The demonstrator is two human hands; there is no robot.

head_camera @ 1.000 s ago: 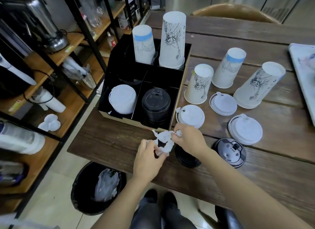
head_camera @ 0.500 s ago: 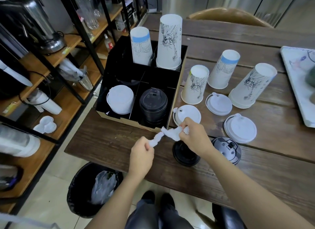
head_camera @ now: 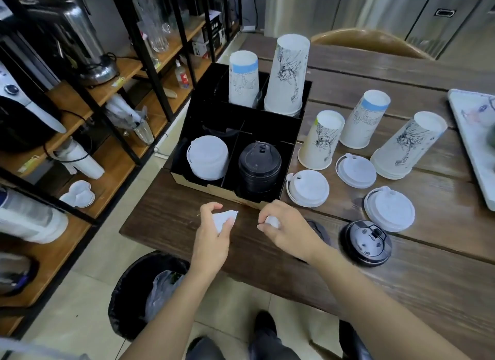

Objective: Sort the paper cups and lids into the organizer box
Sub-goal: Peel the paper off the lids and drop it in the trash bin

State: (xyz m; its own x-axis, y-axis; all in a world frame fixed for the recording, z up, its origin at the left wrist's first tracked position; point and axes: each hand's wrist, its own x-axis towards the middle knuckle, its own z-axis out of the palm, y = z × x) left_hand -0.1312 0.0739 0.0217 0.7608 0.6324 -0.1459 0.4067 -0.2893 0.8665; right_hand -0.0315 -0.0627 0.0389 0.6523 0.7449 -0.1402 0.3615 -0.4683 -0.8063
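1. Your left hand [head_camera: 211,237] hovers over the table [head_camera: 401,279], fingers pinched on a white paper scrap [head_camera: 224,219].
2. Your right hand [head_camera: 286,228] is just beside it, fingers closed on a smaller white wad [head_camera: 272,221]; the 2 pieces are apart.
3. The box [head_camera: 290,161] sits at the table's left edge. Its near compartments hold a white lid stack [head_camera: 207,157] and a black lid stack [head_camera: 259,166]; its far ones hold 2 upturned cup stacks [head_camera: 286,75].
4. Right of the box, 3 upturned cups [head_camera: 321,140] stand on the table.
5. In front of them lie 3 white lids [head_camera: 308,188].
6. A black lid [head_camera: 365,243] lies right of your right wrist; another dark one shows partly behind it.
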